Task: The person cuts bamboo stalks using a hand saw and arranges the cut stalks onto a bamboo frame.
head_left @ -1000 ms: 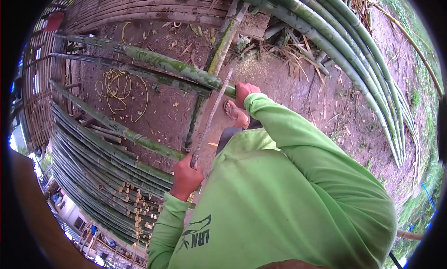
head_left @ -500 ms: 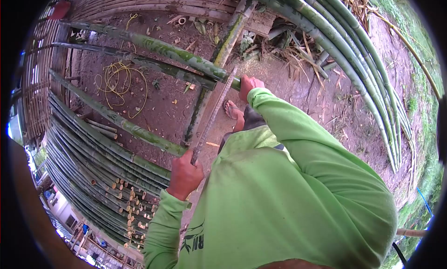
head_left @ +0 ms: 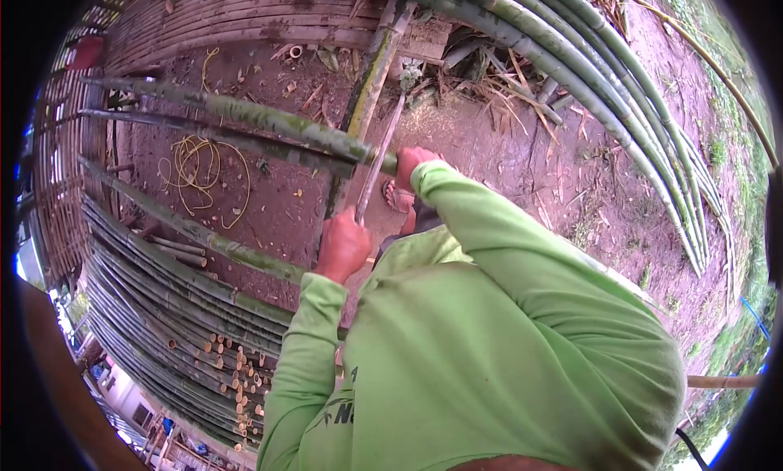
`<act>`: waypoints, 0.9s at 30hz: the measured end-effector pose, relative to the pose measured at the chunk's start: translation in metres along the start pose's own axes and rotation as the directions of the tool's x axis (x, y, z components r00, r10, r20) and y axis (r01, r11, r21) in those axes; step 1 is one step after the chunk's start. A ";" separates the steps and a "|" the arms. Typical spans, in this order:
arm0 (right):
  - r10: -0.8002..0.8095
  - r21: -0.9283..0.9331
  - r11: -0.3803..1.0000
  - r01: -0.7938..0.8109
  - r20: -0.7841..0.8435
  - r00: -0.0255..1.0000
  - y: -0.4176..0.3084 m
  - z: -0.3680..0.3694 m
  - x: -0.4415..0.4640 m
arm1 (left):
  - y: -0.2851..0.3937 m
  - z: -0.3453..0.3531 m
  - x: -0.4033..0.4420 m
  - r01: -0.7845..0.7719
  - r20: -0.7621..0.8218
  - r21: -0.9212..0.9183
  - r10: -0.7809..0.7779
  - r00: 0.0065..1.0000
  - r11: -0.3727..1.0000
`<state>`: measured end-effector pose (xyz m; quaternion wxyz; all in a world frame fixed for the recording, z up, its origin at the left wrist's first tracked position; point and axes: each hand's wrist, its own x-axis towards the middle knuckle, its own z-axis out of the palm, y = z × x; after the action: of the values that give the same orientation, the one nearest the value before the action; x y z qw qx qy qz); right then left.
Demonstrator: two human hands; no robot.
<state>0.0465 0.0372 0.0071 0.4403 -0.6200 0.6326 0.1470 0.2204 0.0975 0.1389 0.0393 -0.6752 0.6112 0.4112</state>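
Note:
My left hand (head_left: pixel 343 244) is closed round the handle end of a long, narrow hand saw (head_left: pixel 380 163). The blade crosses a thick green bamboo pole (head_left: pixel 269 120) close to the pole's near end. Just to the right of the blade, my right hand (head_left: pixel 414 166) grips that end. The pole lies over a crosswise bamboo support (head_left: pixel 371 84), beside a second, darker bamboo pole (head_left: pixel 245 137). My fingers hide the saw's handle, and I cannot make out how deep the blade sits in the pole.
Many cut bamboo poles (head_left: pixel 163 287) lie stacked at lower left. More long poles (head_left: pixel 571 71) curve across the upper right. A tangled yellow cord (head_left: pixel 196 173) rests on the dirt ground, with dry bamboo scraps (head_left: pixel 522 88) farther right. My sandalled foot (head_left: pixel 398 198) is below the pole.
My left hand has pushed the saw forward, away from my body, across the pole. My right hand still holds the pole's end. The whole view has shifted slightly.

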 end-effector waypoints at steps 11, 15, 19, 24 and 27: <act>-0.001 -0.002 1.000 0.001 -0.036 0.999 -0.006 0.015 -0.002 | -0.014 0.005 -0.028 -0.140 -0.170 0.061 0.149 0.974 0.988; -0.002 -0.078 0.997 0.003 0.015 1.000 -0.014 -0.007 -0.014 | -0.028 -0.015 -0.068 -0.012 -0.110 -0.101 0.001 0.994 0.995; -0.001 -0.074 0.997 0.004 0.039 0.999 -0.010 0.010 -0.002 | -0.031 -0.045 -0.098 0.049 -0.008 -0.094 -0.050 0.999 0.994; -0.018 -0.065 0.998 0.020 0.023 1.000 -0.011 0.002 -0.009 | -0.020 -0.061 -0.136 0.105 0.014 -0.008 -0.105 0.994 0.994; -0.040 -0.008 0.999 0.040 -0.046 0.998 -0.004 0.021 0.003 | -0.013 -0.056 -0.120 0.091 0.024 0.017 -0.091 0.996 0.996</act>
<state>0.0590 0.0501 -0.0056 0.4265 -0.6372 0.6295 0.1260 0.2704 0.1650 0.2425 0.0708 -0.6968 0.5825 0.4125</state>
